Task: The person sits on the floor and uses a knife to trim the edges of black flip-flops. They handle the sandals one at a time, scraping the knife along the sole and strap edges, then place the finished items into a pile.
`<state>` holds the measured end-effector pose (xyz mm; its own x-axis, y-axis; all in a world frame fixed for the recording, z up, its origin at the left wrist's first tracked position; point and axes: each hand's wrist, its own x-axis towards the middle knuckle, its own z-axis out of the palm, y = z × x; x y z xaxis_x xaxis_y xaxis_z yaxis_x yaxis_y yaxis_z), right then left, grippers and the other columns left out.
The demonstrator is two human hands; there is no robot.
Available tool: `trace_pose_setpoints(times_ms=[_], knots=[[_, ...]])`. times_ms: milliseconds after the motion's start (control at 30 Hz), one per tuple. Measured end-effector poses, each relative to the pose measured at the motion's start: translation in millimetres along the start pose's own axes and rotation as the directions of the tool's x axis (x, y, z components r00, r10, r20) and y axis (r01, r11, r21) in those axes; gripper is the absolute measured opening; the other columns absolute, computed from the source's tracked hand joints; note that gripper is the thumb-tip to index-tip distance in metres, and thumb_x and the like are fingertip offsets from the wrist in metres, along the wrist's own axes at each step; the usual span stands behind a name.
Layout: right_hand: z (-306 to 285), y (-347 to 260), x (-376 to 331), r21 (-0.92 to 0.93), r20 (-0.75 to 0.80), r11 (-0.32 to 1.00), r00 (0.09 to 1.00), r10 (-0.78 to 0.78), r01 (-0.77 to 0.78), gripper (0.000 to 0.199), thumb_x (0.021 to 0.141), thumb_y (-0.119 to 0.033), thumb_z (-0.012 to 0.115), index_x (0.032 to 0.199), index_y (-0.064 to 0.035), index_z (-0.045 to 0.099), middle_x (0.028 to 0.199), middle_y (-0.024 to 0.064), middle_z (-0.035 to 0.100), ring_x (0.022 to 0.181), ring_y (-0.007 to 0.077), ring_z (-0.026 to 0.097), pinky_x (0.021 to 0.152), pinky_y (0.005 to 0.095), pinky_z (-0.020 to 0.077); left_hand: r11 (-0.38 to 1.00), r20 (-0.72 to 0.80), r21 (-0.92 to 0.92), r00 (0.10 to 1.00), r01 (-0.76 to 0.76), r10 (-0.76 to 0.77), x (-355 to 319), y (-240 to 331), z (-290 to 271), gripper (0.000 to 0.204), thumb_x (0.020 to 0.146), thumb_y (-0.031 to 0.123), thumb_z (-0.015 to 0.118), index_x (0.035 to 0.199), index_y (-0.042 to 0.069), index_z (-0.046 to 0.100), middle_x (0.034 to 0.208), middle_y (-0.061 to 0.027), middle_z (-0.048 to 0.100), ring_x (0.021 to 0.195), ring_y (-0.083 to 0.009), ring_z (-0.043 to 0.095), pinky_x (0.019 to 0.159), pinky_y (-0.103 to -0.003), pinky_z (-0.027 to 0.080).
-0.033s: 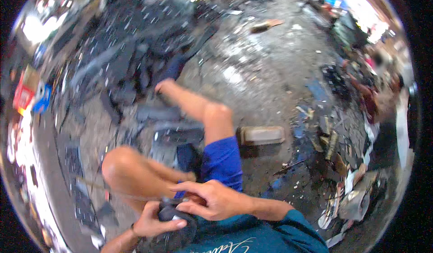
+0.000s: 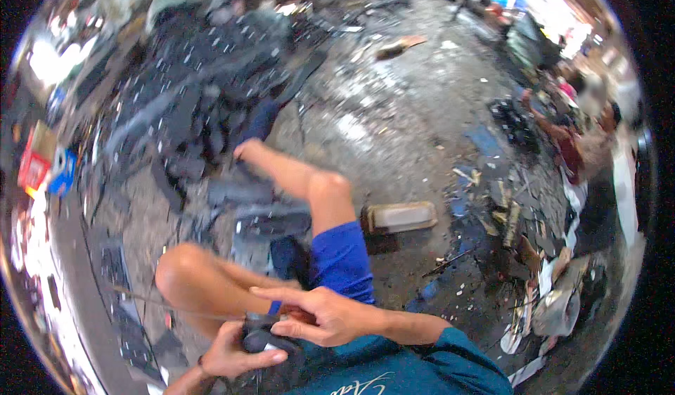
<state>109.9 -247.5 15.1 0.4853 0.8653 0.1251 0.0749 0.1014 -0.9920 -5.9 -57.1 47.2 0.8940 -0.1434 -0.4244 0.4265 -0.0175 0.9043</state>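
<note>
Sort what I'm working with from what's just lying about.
In use, apparently:
rounded black object, in left hand, beside right hand
thin brownish strip extending left

Lying about:
pale oblong block on floor
red box at left
heap of dark scraps

Dark piece (image 2: 260,339): looking smooth, mostly matt; blur is hiding the exact material
T-shirt (image 2: 429,370): reading as soft matt cloth, pale script print showing on it
Shorts (image 2: 343,260): reading as cloth, matt
Floor (image 2: 422,149): looking rough and gritty, mostly matt
Scrap heap (image 2: 211,64): throwing small glossy glints off dark surfaces; material staying unclear
Block (image 2: 402,217): pale face looking smooth, matt
Red box (image 2: 33,171): looking like smooth card
</note>
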Motion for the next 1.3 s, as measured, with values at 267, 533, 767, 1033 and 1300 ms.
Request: trace_pose_setpoints(times_ms=[267,533,767,1033,1300], knots=[[22,42,17,0.571,-0.226,0.814,0.973,0.038,0.101,0.038,0.089,-0.009,0.065,0.124,0.0011,0.053,0.102,0.0058,0.066,0.092,0.0078,0.059,0.081,0.0233,0.0476,0.242,-0.009,0.966,0.924,-0.091,0.382,23,91,-26,0.06,0.068,0.034,0.085,0.108,-0.001,0.056,0.096,-0.0118,0.068,0.085,-0.0239,0.066,0.074,-0.034,0.052],[41,71,21,0.488,-0.406,0.869,0.903,0.141,0.084,0.026,0.087,-0.011,0.069,0.108,0.0013,0.061,0.099,0.0024,0.065,0.089,0.0061,0.059,0.081,0.022,0.0504,0.753,-0.148,-0.635,0.984,-0.174,0.103,-12,-85,16,0.034,0.089,0.017,0.065,0.118,0.0,0.055,0.106,-0.0106,0.062,0.092,-0.0178,0.061,0.084,-0.032,0.05],[-4,69,25,-0.304,-0.347,0.906,0.852,-0.392,0.293,0.031,0.086,-0.015,0.071,0.109,0.001,0.059,0.094,0.0057,0.065,0.085,0.0092,0.06,0.075,0.0258,0.0517,0.528,-0.704,-0.577,0.707,-0.623,0.066,103,-60,14,0.039,0.091,0.039,0.055,0.112,0.008,0.059,0.099,-0.0059,0.066,0.086,-0.0227,0.063,0.082,-0.035,0.051],[-13,51,-62,-0.193,-0.626,0.955,0.778,0.057,-0.226,0.031,0.089,-0.011,0.063,0.117,-0.0004,0.057,0.096,0.014,0.068,0.077,0.0204,0.065,0.068,0.0323,0.0528,0.44,-0.747,-0.643,0.639,-0.627,-0.182,102,-47,6,0.021,0.089,0.027,0.061,0.104,0.012,0.062,0.097,-0.0016,0.068,0.081,-0.0143,0.066,0.072,-0.029,0.055],[10,63,-97,-0.381,-0.464,0.875,0.88,0.098,-0.298,0.03,0.081,-0.012,0.072,0.108,-0.0018,0.065,0.087,0.0134,0.067,0.063,0.0218,0.062,0.056,0.0314,0.0505,0.386,-0.72,-0.688,0.644,-0.614,-0.258,84,-56,8,0.024,0.089,0.025,0.062,0.105,0.006,0.062,0.099,-0.005,0.069,0.085,-0.0179,0.068,0.079,-0.033,0.057]])
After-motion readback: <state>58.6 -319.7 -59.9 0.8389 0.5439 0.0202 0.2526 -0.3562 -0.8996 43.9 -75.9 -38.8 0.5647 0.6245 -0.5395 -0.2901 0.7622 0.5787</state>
